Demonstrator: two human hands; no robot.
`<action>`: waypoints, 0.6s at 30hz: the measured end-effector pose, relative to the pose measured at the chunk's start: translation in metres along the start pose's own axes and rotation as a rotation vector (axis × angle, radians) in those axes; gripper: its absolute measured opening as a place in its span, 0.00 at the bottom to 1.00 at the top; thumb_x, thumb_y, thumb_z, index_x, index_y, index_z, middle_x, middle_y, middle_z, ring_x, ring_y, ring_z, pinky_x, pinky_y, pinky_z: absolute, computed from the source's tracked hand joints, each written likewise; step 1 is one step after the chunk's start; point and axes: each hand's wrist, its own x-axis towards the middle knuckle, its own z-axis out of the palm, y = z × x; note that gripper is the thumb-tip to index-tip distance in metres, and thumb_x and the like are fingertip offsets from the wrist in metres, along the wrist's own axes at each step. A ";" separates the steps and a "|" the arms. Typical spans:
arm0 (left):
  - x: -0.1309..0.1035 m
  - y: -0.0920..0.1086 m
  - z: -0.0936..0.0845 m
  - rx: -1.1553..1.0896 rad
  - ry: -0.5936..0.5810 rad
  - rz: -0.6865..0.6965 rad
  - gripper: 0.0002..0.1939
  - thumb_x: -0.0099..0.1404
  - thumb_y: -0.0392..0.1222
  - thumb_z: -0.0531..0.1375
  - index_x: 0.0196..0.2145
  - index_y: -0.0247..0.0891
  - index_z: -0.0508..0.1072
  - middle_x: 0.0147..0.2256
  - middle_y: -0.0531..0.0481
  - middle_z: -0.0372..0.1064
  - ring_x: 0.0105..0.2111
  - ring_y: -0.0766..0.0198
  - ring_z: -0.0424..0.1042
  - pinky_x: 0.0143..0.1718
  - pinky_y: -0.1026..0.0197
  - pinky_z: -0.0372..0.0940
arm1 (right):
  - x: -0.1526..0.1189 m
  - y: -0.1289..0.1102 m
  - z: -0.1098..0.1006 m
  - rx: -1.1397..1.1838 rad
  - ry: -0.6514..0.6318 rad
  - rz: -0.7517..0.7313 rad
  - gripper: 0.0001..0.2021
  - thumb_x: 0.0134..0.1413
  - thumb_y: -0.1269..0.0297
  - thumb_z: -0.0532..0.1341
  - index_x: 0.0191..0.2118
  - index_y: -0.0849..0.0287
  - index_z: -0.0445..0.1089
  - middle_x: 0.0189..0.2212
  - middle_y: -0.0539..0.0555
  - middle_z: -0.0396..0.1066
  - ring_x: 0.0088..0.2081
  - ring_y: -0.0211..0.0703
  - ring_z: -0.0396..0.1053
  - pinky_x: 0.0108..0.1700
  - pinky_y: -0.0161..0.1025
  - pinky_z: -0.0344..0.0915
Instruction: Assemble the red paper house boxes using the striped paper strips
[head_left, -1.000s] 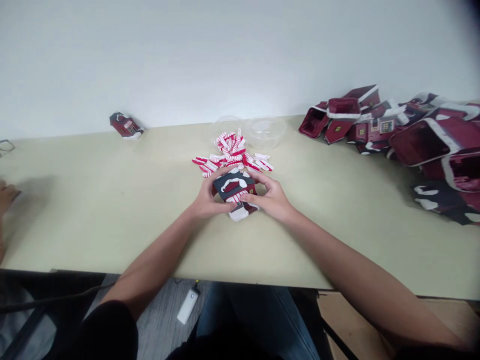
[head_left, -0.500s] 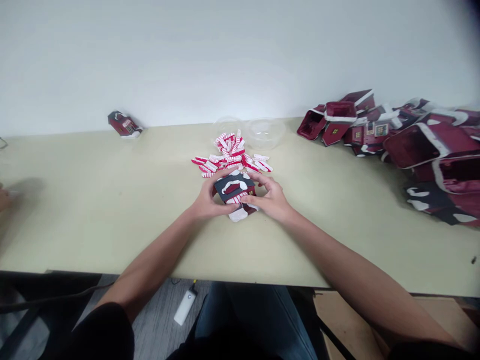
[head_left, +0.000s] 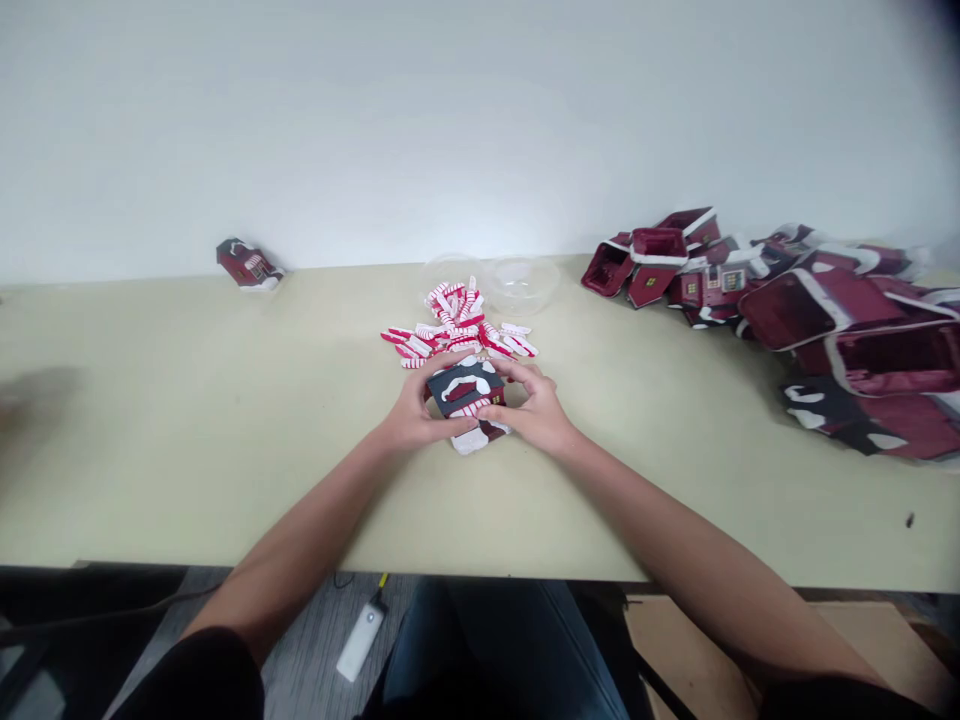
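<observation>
A: What is being gripped, and where is it?

B: A small toy house (head_left: 466,388), gripped from both sides; the left hand (head_left: 412,415) closes on one side, its thumb low on the front; the right hand (head_left: 538,412) closes on the other, its thumb against the striped awning (head_left: 466,409); the dark roof with white patches faces up; the house is near the middle of the bench (head_left: 225,430), between the near and far edges; whether its base touches the surface, I cannot tell.

A: What lies around it?

B: Just beyond the hands, a loose heap of red-and-white striped pieces (head_left: 457,325); two clear bowls (head_left: 523,288) behind it, by the far edge; a similar house (head_left: 247,266), alone at the far edge, toward the left corner.

A: And to the right?

B: A pile of maroon houses (head_left: 795,310), running from the far edge toward the right edge; several show hollow insides.
</observation>
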 end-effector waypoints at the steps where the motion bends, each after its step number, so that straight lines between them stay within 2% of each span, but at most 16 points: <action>1: 0.000 0.001 0.001 -0.011 0.000 -0.016 0.42 0.44 0.45 0.77 0.57 0.43 0.70 0.54 0.42 0.71 0.53 0.54 0.73 0.56 0.55 0.71 | 0.001 0.000 0.000 0.002 -0.011 -0.022 0.37 0.32 0.45 0.76 0.53 0.48 0.74 0.50 0.57 0.73 0.56 0.57 0.66 0.61 0.58 0.57; 5: 0.002 0.006 -0.002 0.028 0.008 -0.056 0.47 0.42 0.48 0.77 0.60 0.41 0.68 0.55 0.40 0.70 0.54 0.51 0.72 0.55 0.56 0.71 | 0.005 0.002 -0.001 0.009 -0.031 -0.096 0.45 0.32 0.41 0.76 0.59 0.51 0.68 0.49 0.58 0.75 0.56 0.59 0.68 0.63 0.59 0.54; 9: 0.005 0.008 -0.015 0.085 -0.041 -0.065 0.52 0.41 0.47 0.77 0.62 0.42 0.64 0.55 0.39 0.70 0.56 0.50 0.70 0.55 0.56 0.71 | 0.007 0.000 -0.007 -0.022 -0.097 -0.181 0.52 0.33 0.38 0.74 0.65 0.52 0.61 0.49 0.59 0.75 0.58 0.60 0.67 0.64 0.60 0.52; 12: 0.007 0.007 -0.029 0.052 -0.070 -0.111 0.55 0.41 0.46 0.78 0.65 0.43 0.60 0.54 0.40 0.70 0.55 0.50 0.71 0.55 0.55 0.71 | 0.008 -0.002 -0.014 -0.064 -0.116 -0.275 0.47 0.41 0.36 0.70 0.65 0.52 0.61 0.51 0.59 0.75 0.59 0.59 0.66 0.65 0.59 0.50; 18: 0.007 0.013 -0.052 0.055 -0.106 -0.234 0.62 0.42 0.48 0.78 0.69 0.48 0.51 0.54 0.40 0.66 0.46 0.53 0.76 0.49 0.54 0.73 | 0.010 -0.002 -0.020 -0.112 -0.016 -0.347 0.34 0.52 0.39 0.64 0.61 0.52 0.64 0.49 0.57 0.76 0.57 0.56 0.68 0.62 0.56 0.55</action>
